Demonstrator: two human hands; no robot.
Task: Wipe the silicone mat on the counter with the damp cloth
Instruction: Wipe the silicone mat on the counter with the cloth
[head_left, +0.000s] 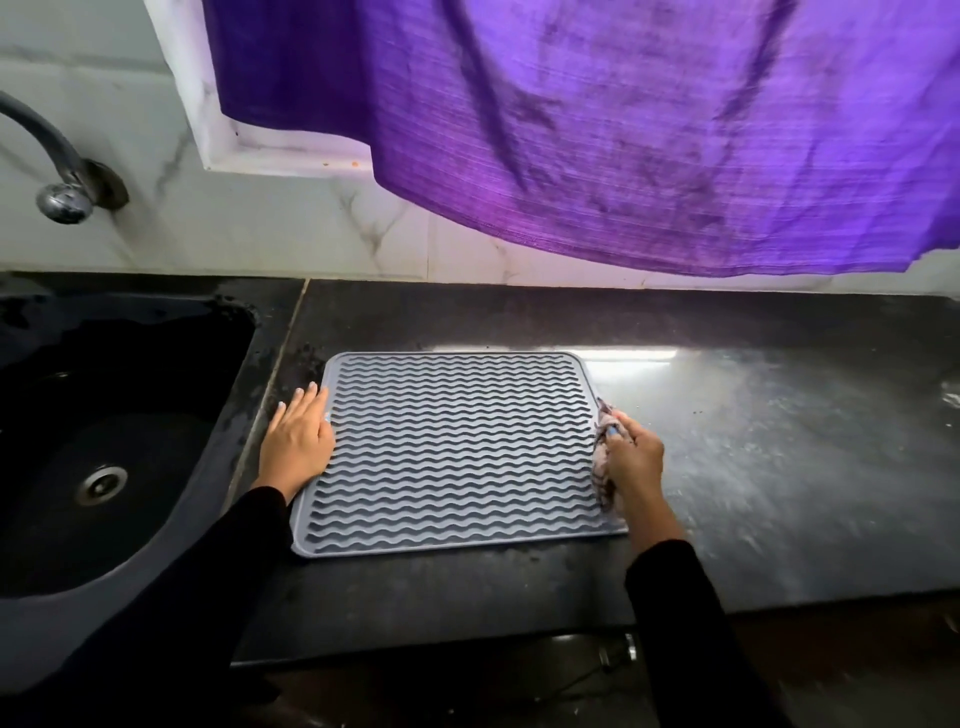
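On the glossy black tabletop (727, 467) beneath a purple curtain (571, 130), our left hand (298, 439) lies flat on the wavy-ribbed grey mat (457, 452), and our right hand (636, 457) grips the crumpled cloth (602, 467) at its opposite edge.

Mat (457, 452): no legible text or brand was found.
Cloth (602, 467): no label was readable.
Counter (779, 415): no markings were found.
Tap (57, 171): no lettering was legible.

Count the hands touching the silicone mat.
2. The left hand rests flat on the silicone mat at its left edge; the right hand presses the cloth against its right edge.
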